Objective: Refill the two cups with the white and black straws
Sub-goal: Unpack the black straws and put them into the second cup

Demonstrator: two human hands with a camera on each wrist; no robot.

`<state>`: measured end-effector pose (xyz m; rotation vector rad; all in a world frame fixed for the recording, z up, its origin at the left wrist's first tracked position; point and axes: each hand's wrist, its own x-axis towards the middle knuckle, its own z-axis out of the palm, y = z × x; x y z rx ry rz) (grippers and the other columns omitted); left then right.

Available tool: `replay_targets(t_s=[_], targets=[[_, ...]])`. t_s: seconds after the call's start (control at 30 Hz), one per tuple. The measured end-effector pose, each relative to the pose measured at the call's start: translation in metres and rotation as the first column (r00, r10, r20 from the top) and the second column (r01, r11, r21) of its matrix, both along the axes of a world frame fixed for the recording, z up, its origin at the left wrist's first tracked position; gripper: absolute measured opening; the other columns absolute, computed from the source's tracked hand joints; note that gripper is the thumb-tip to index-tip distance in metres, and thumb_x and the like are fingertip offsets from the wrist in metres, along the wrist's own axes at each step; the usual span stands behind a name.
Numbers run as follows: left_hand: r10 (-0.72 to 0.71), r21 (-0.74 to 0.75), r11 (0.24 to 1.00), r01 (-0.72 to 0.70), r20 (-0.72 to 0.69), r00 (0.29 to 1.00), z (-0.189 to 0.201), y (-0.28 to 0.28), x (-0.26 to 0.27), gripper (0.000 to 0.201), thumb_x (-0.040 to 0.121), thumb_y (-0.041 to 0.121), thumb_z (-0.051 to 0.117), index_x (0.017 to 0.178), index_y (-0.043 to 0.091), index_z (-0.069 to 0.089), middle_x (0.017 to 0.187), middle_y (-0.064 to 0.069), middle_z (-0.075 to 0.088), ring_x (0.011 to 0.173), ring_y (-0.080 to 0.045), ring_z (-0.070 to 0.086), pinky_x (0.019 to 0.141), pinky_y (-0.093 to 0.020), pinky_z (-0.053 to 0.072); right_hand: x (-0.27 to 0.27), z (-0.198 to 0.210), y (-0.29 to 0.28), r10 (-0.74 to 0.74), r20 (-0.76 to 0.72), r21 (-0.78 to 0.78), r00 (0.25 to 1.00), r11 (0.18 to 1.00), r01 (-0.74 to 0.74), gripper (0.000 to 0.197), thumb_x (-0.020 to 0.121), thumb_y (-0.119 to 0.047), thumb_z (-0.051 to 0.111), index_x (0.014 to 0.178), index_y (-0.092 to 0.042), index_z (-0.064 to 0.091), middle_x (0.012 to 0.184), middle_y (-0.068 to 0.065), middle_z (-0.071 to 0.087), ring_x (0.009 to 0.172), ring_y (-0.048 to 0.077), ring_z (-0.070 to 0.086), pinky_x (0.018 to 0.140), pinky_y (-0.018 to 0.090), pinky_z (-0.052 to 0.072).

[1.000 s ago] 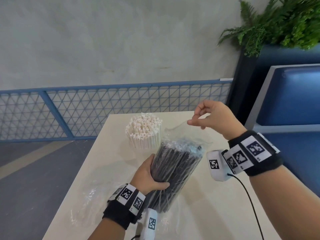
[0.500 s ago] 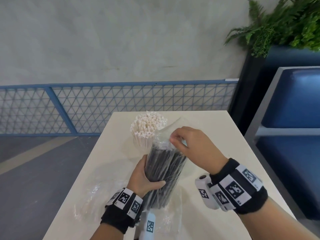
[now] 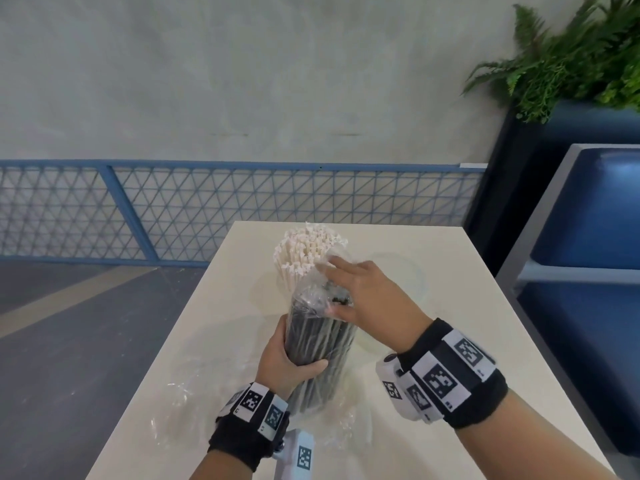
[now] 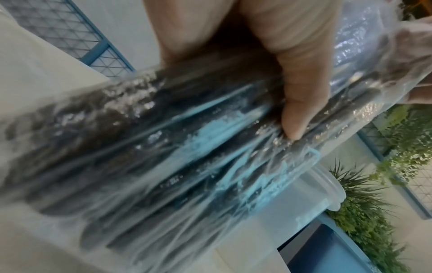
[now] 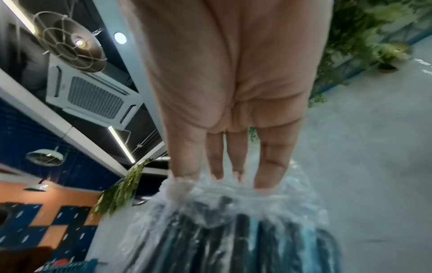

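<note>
A bundle of black straws (image 3: pixel 320 344) in a clear plastic bag stands tilted on the table. My left hand (image 3: pixel 298 349) grips it round the middle; in the left wrist view the left hand (image 4: pixel 287 92) has its thumb pressed into the plastic over the black straws (image 4: pixel 163 140). My right hand (image 3: pixel 332 289) lies over the bag's top with fingers straight. In the right wrist view the right hand (image 5: pixel 233 166) has its fingertips (image 5: pixel 268 181) touching the crumpled plastic (image 5: pixel 233 203). White straws (image 3: pixel 308 249) stand packed upright just behind. A clear empty cup (image 3: pixel 419 275) stands right of the bundle.
The cream table (image 3: pixel 433 341) ends at a far edge before a blue mesh railing (image 3: pixel 242 209). Loose clear plastic wrap (image 3: pixel 180 407) lies at the near left. A blue bench (image 3: pixel 588 271) and a planter with ferns (image 3: pixel 571 64) stand on the right.
My right hand came down from up and to the right of the bag onto the bag's open top. The left hand has kept its grip on the bundle.
</note>
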<state>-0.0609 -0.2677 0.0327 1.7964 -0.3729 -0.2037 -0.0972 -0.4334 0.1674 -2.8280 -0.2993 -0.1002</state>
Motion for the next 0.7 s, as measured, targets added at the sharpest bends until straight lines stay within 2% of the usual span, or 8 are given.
replay_targets(t_s=[0.07, 0.17, 0.27, 0.37, 0.43, 0.5, 0.57, 0.7], targets=[[-0.019, 0.024, 1.000, 0.019, 0.006, 1.000, 0.000, 0.003, 0.001, 0.073, 0.048, 0.037, 0.080, 0.110, 0.045, 0.043, 0.109, 0.018, 0.061, 0.098, 0.011, 0.059, 0.080, -0.007, 0.047, -0.001, 0.004, -0.005, -0.041, 0.040, 0.013, 0.998, 0.999, 0.041, 0.070, 0.087, -0.042, 0.057, 0.147, -0.031, 0.022, 0.156, -0.007, 0.019, 0.131, 0.022, 0.028, 0.108, 0.024, 0.022], [-0.037, 0.054, 0.998, 0.036, 0.010, 0.999, -0.002, 0.005, 0.002, 0.073, 0.051, 0.032, 0.082, 0.110, 0.047, 0.041, 0.111, 0.018, 0.061, 0.100, 0.011, 0.057, 0.081, -0.006, 0.045, 0.003, 0.009, -0.014, -0.089, 0.153, -0.005, 0.984, 0.996, 0.091, 0.061, 0.085, -0.046, 0.059, 0.140, -0.034, 0.036, 0.150, -0.008, 0.033, 0.133, 0.024, 0.029, 0.111, 0.034, 0.030], [-0.025, 0.041, 0.999, 0.025, 0.003, 1.000, -0.005, 0.006, 0.004, 0.075, 0.050, 0.034, 0.082, 0.113, 0.043, 0.043, 0.112, 0.015, 0.063, 0.102, 0.005, 0.059, 0.085, -0.014, 0.048, 0.002, 0.004, -0.010, -0.127, 0.318, 0.149, 0.940, 0.985, 0.083, 0.030, 0.081, -0.023, 0.070, 0.110, -0.024, 0.063, 0.122, 0.002, 0.051, 0.105, 0.022, 0.049, 0.089, 0.030, 0.045], [-0.016, 0.020, 1.000, 0.016, -0.003, 1.000, -0.006, 0.006, 0.005, 0.076, 0.052, 0.029, 0.084, 0.115, 0.039, 0.045, 0.112, 0.013, 0.064, 0.103, 0.001, 0.061, 0.088, -0.023, 0.050, 0.000, -0.004, -0.004, -0.133, 0.499, 0.103, 0.856, 0.990, 0.094, 0.008, 0.081, -0.014, 0.066, 0.085, -0.020, 0.070, 0.103, 0.002, 0.056, 0.092, 0.023, 0.047, 0.082, 0.018, 0.035], [-0.040, 0.009, 0.999, 0.040, 0.002, 0.999, -0.003, 0.006, 0.005, 0.077, 0.053, 0.022, 0.086, 0.116, 0.036, 0.044, 0.112, 0.012, 0.063, 0.103, 0.001, 0.061, 0.085, -0.017, 0.048, 0.003, -0.003, -0.002, -0.116, 0.357, 0.142, 0.927, 0.987, 0.069, 0.014, 0.088, -0.014, 0.058, 0.090, -0.018, 0.071, 0.098, 0.002, 0.061, 0.089, 0.023, 0.055, 0.078, 0.022, 0.041], [-0.085, -0.012, 0.996, 0.085, 0.013, 0.996, 0.004, 0.005, 0.004, 0.083, 0.053, 0.018, 0.088, 0.120, 0.030, 0.042, 0.113, 0.010, 0.062, 0.104, 0.000, 0.061, 0.081, -0.013, 0.048, 0.005, -0.001, 0.000, -0.089, 0.122, 0.149, 0.989, 0.986, 0.070, 0.022, 0.093, -0.015, 0.051, 0.107, -0.017, 0.068, 0.100, 0.004, 0.065, 0.092, 0.022, 0.061, 0.080, 0.029, 0.046], [-0.112, -0.032, 0.993, 0.113, 0.033, 0.993, 0.013, 0.000, 0.006, 0.091, 0.050, 0.017, 0.090, 0.125, 0.027, 0.039, 0.114, 0.011, 0.061, 0.103, 0.002, 0.060, 0.081, -0.011, 0.048, 0.006, 0.001, 0.002, -0.065, 0.025, 0.102, 0.998, 0.993, 0.062, 0.029, 0.091, -0.016, 0.054, 0.118, -0.020, 0.063, 0.105, 0.005, 0.066, 0.096, 0.021, 0.061, 0.082, 0.026, 0.046], [-0.122, -0.012, 0.992, 0.123, 0.079, 0.989, 0.023, -0.009, 0.009, 0.091, 0.048, 0.018, 0.091, 0.119, 0.038, 0.038, 0.116, 0.015, 0.059, 0.104, 0.011, 0.056, 0.082, -0.004, 0.043, 0.009, 0.004, 0.002, 0.015, -0.107, 0.077, 0.994, 0.997, -0.007, 0.043, 0.085, -0.010, 0.056, 0.125, -0.024, 0.058, 0.113, 0.006, 0.061, 0.092, 0.018, 0.058, 0.075, 0.019, 0.037]])
